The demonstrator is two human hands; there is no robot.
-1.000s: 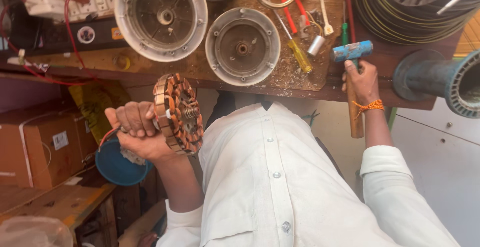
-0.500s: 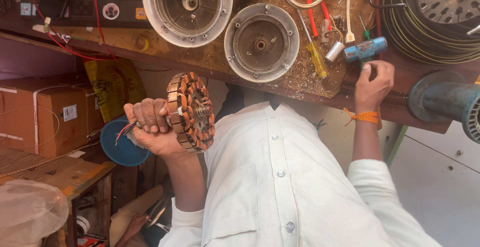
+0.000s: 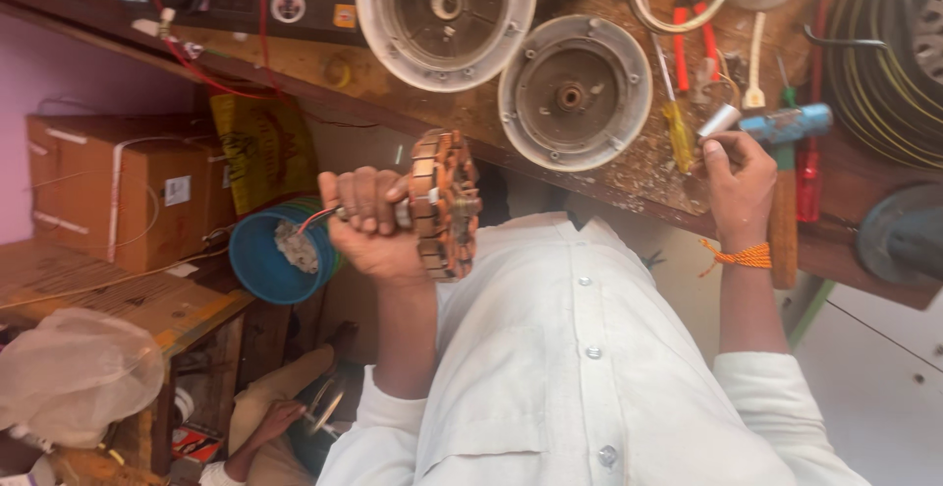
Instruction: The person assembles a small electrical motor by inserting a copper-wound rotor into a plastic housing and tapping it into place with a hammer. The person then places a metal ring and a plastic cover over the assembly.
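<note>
**Copper-wound stator held up, right hand moved to the silver tube**

Copper-wound round motor stator [image 3: 444, 206] sat in your left hand [image 3: 373, 226], which was clenched tight around its shaft and held it off the scarred wooden desk [image 3: 442, 108], as it had a second before. Your right hand [image 3: 737, 176] had shifted along the blue-headed wooden hammer [image 3: 786, 124]. Its fingertips now pinched a short silvery metal tube [image 3: 719, 119] beside the hammer head, so I judged the tube was what you were picking up.

A brown cardboard box [image 3: 128, 186] with a small white label stood on the left. A yellow printed bag [image 3: 265, 147] hung beside it. A round white sticker [image 3: 288, 4] and a small orange label [image 3: 344, 16] sat on the black strip above.
</note>
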